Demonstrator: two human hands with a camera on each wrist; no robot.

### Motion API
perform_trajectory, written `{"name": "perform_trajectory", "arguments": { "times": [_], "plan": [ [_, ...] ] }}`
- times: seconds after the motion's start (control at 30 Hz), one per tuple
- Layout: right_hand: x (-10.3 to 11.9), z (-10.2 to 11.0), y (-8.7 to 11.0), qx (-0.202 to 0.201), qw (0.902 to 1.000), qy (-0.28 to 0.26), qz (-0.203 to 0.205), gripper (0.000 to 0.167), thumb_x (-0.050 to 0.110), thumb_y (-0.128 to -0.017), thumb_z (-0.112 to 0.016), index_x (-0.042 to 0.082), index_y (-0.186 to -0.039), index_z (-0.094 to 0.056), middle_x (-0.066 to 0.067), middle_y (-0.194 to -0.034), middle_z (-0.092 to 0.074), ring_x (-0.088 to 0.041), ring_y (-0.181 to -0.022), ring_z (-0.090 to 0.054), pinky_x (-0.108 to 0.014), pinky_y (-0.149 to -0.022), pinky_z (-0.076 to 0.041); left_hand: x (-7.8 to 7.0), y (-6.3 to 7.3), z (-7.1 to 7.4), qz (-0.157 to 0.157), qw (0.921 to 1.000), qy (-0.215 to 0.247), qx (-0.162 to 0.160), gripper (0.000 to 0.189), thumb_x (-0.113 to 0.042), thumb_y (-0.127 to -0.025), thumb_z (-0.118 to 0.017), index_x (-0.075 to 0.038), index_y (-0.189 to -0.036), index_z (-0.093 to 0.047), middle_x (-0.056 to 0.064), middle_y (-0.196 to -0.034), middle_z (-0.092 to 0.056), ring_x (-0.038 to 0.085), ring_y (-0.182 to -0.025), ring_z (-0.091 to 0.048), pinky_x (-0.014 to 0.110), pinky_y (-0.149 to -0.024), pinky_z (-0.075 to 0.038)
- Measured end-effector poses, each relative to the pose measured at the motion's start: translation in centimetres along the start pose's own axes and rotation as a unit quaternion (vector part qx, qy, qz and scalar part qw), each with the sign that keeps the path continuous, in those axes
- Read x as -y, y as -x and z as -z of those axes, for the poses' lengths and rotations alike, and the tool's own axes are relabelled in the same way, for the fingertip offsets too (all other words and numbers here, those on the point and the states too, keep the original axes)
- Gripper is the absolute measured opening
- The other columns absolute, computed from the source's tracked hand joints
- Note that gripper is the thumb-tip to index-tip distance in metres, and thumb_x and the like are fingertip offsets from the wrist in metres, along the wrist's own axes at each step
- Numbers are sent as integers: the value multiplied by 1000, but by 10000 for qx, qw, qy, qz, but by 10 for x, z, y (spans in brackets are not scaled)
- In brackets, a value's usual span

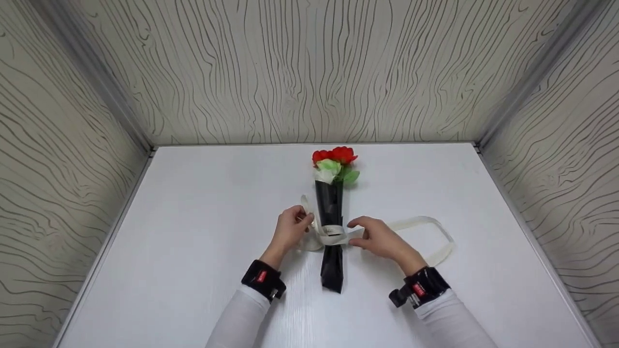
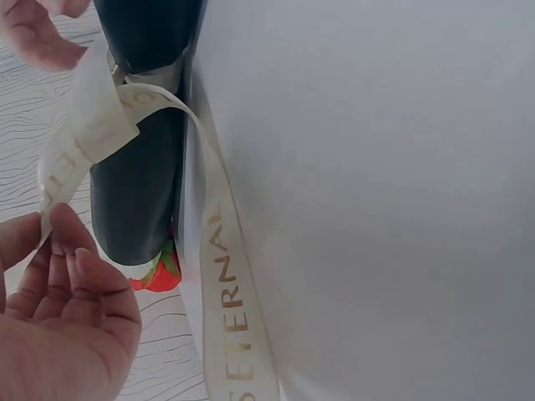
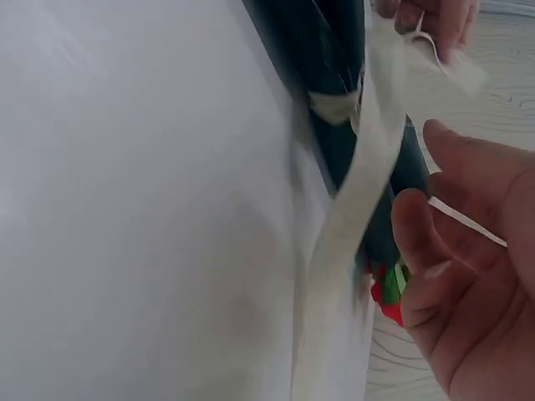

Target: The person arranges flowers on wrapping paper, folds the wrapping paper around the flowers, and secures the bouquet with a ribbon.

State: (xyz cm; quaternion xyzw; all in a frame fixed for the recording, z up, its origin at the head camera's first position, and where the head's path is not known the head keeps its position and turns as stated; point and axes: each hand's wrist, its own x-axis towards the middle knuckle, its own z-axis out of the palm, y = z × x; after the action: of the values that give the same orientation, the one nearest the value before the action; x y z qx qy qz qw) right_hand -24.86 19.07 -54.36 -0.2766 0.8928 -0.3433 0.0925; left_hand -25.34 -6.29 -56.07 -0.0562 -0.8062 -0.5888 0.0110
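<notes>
A bouquet wrapped in black paper (image 1: 330, 200) lies on the table, with red flowers (image 1: 342, 154), a pale green and white bloom (image 1: 327, 169) and green leaves at its far end. Around its middle goes a cream ribbon (image 1: 333, 237), printed with gold letters in the left wrist view. To the left of the wrap, my left hand (image 1: 291, 226) pinches one part of the ribbon between thumb and fingers. My right hand (image 1: 382, 238) is just right of the wrap, thumb and fingers apart and relaxed. The ribbon runs past these fingers; no grip on it shows.
A long loop of ribbon (image 1: 442, 229) trails over the white table (image 1: 203, 203) to the right. Wood-patterned panels (image 1: 309, 72) rise at the back and both sides. Each wrist wears a black strap (image 1: 263, 280).
</notes>
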Motion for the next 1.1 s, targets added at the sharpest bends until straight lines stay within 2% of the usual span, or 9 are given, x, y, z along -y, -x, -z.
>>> {"name": "perform_trajectory", "arguments": {
  "times": [0.17, 0.33, 0.43, 0.53, 0.63, 0.73, 0.9, 1.0, 1.1],
  "plan": [
    [8, -16, -4, 85, 9999, -71, 96, 16, 25, -78, -68, 11, -84, -64, 8, -67, -54, -6, -58, -49, -23, -52, -42, 0, 0, 0, -10, 10000, -45, 61, 14, -16, -85, -60, -4, -79, -57, 2, -68, -57, 16, -55, -58, 26, -46, -45],
    [8, -20, -4, 161, 9999, 27, 54, 10, 22, -75, -70, 13, -73, -65, 9, -65, -56, -6, -56, -49, -23, -51, -42, 0, 0, 0, 5, 10000, -86, 48, 13, -17, -85, -60, -5, -78, -57, 2, -67, -57, 15, -54, -57, 26, -46, -44],
    [8, -24, -6, -42, 9997, 244, -12, 12, 22, -74, -71, 15, -68, -64, 10, -63, -55, -6, -57, -48, -23, -52, -41, -1, 1, 0, -1, 10000, -77, 49, 14, -17, -85, -60, -5, -78, -57, 2, -67, -57, 15, -54, -57, 26, -46, -44],
    [8, -27, -10, -330, 9987, 305, -259, 16, 23, -72, -72, 16, -65, -61, 10, -60, -53, -6, -55, -48, -24, -51, -40, -1, 1, 0, -41, 10000, -27, 55, 14, -17, -85, -60, -5, -78, -57, 2, -68, -58, 15, -54, -57, 26, -46, -44],
    [7, -29, -14, -654, 9961, 181, -556, 23, 25, -69, -75, 13, -67, -55, 8, -57, -50, -8, -53, -46, -25, -49, -39, -1, 2, -1, -47, 10000, 39, 62, 15, -18, -85, -60, -5, -78, -57, 2, -67, -58, 17, -55, -58, 25, -46, -43],
    [5, -31, -19, -838, 9935, -22, -765, 31, 25, -67, -77, 10, -79, -53, 7, -55, -49, -9, -50, -46, -25, -48, -38, -1, 3, -1, -70, 9999, 83, 73, 16, -18, -85, -60, -5, -78, -56, 3, -68, -58, 23, -57, -59, 25, -46, -43],
    [4, -31, -25, -694, 9963, -126, -498, 40, 22, -70, -75, 10, -102, -55, 1, -62, -52, -10, -53, -47, -27, -50, -40, -1, 5, -1, -67, 9999, 122, 57, 16, -18, -85, -60, -4, -77, -55, 4, -67, -57, 28, -59, -60, 25, -46, -43],
    [3, -32, -27, -625, 9977, -36, -257, 33, 20, -71, -74, 11, -99, -59, -6, -69, -52, -12, -59, -45, -27, -53, -39, -2, 5, -1, -30, 10000, 75, 51, 16, -18, -85, -60, -5, -77, -55, 3, -67, -57, 24, -57, -59, 25, -47, -44],
    [3, -34, -28, -651, 9978, 56, -140, 23, 19, -70, -75, 12, -87, -60, -8, -72, -50, -13, -63, -43, -27, -54, -37, -2, 6, 0, -14, 10000, 51, 40, 16, -18, -85, -60, -5, -76, -55, 4, -68, -58, 21, -57, -59, 25, -48, -43]
  ]
}}
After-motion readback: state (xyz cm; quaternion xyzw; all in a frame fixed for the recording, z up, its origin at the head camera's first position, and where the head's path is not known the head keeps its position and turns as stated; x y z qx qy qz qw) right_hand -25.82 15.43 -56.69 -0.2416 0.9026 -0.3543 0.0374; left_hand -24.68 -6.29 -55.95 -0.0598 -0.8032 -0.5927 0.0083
